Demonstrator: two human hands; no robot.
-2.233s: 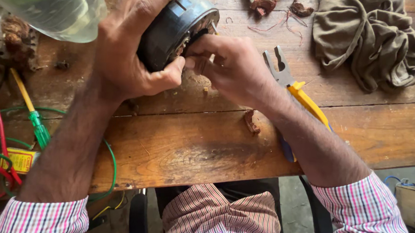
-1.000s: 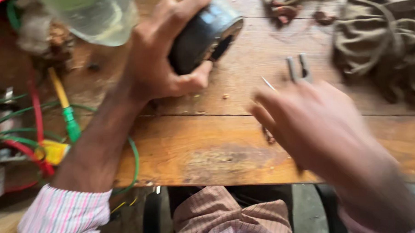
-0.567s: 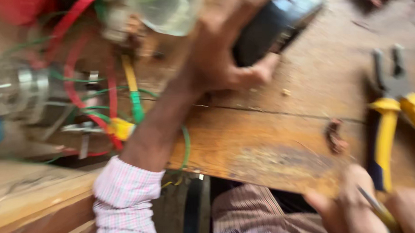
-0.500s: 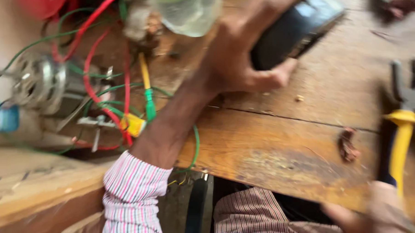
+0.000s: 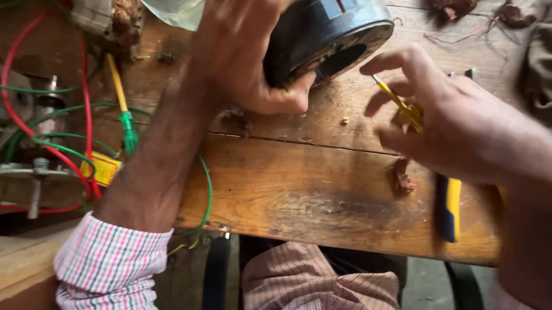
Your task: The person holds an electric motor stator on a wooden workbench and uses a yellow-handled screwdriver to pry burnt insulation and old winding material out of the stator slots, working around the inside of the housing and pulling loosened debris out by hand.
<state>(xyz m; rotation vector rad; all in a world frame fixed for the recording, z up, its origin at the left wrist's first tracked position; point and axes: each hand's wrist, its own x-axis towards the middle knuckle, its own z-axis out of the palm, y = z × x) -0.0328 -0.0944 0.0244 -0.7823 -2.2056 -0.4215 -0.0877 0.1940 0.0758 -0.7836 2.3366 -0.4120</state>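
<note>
Left hand point(image 5: 246, 56) grips motor point(image 5: 326, 34); right hand point(image 5: 448, 127) pinches yellow strip point(image 5: 400, 104) (pliers point(image 5: 448, 207) beneath)

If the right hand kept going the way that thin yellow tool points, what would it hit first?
Most likely the open end of the round motor housing gripped by the left hand; the right hand aims its yellow tool there, though depth is unclear.
</note>
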